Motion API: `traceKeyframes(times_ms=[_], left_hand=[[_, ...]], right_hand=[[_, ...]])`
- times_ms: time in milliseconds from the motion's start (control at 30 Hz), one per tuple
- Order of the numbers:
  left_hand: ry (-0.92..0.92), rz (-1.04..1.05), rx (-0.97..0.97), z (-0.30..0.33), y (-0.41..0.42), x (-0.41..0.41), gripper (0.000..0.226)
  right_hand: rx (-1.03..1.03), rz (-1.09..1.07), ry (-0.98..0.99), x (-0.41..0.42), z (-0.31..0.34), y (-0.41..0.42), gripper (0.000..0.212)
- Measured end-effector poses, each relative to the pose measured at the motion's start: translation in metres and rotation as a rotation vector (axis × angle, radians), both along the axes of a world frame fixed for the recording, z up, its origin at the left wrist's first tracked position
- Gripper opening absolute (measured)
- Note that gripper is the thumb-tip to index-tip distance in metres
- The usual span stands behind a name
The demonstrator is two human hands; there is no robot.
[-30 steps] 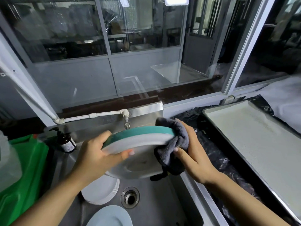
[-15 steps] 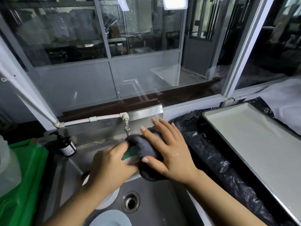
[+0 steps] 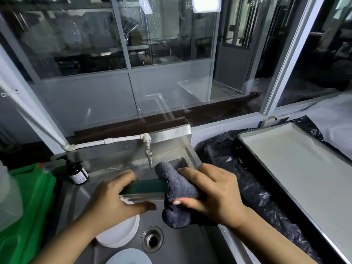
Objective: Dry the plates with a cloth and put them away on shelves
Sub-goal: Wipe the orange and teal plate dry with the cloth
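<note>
I hold a teal-rimmed white plate (image 3: 144, 189) edge-on over the steel sink (image 3: 182, 248). My left hand (image 3: 116, 201) grips its left side, thumb underneath. My right hand (image 3: 211, 191) presses a dark grey cloth (image 3: 177, 189) wrapped over the plate's right edge, the cloth hanging down below. A stack of white plates (image 3: 120, 235) lies in the sink basin beneath my left hand, and another pale plate (image 3: 129, 257) shows at the bottom edge.
A tap (image 3: 149, 157) hangs just behind the cloth. A brown pump bottle (image 3: 77, 173) stands at the sink's back left, beside a green bin (image 3: 28, 206). A large metal tray (image 3: 299, 168) sits on black plastic sheeting (image 3: 253, 189) to the right. A glass partition rises behind.
The plate dropped and tipped from showing its underside to edge-on. My right hand slid the cloth leftward over the rim, then back to the right edge.
</note>
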State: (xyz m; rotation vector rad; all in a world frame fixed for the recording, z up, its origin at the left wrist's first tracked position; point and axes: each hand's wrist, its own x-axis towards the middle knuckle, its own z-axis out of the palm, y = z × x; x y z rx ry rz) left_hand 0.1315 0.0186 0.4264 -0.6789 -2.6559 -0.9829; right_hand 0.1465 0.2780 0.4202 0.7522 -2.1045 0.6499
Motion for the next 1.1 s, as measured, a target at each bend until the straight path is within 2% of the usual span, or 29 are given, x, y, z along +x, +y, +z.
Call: traceKeyframes(times_ms=[67,133,333,400,433,500,600,733,833,900,933,1000,1100], left_hand=[[-0.177,0.026,0.128,-0.005,-0.015,-0.003,0.058],[-0.230,0.043,0.203,-0.012,-0.018,-0.002,0.061],[-0.126,0.084,0.504,0.003,0.017,0.010,0.052],[-0.116,0.060,0.532,0.013,0.024,0.016,0.059],[-0.121,0.048,0.546,0.019,0.027,0.019,0.062],[-0.133,-0.002,0.540,0.029,0.031,0.024,0.048],[-0.156,0.067,0.416,0.028,0.037,0.023,0.037],[-0.020,0.199,0.189,0.024,0.048,0.020,0.021],[0.049,0.293,0.161,0.025,0.052,0.017,0.020],[0.079,0.267,0.051,0.025,0.051,0.017,0.022],[0.041,0.290,0.077,0.024,0.049,0.018,0.018],[-0.092,0.288,0.226,0.025,0.046,0.021,0.031],[-0.232,0.337,0.518,0.026,0.039,0.023,0.029]], right_hand=[[-0.037,0.021,-0.010,0.001,0.011,0.008,0.050],[-0.115,0.068,-0.077,0.001,0.021,0.017,0.047],[-0.474,0.138,-0.276,-0.006,0.020,0.029,0.030],[-0.518,0.091,-0.310,-0.010,0.014,0.031,0.033],[-0.503,0.068,-0.303,-0.010,0.012,0.031,0.037],[-0.403,0.031,-0.258,-0.010,0.014,0.028,0.045],[-0.146,-0.028,-0.166,-0.008,0.025,0.009,0.055],[0.170,-0.073,-0.005,-0.002,0.027,-0.036,0.051],[0.227,-0.055,0.020,-0.007,0.025,-0.048,0.050],[0.174,-0.073,-0.019,-0.019,0.021,-0.037,0.055],[0.109,-0.092,-0.065,-0.026,0.015,-0.028,0.059],[-0.102,-0.106,-0.213,-0.036,-0.001,-0.011,0.063],[-0.368,-0.061,-0.422,-0.038,-0.033,0.003,0.069]])
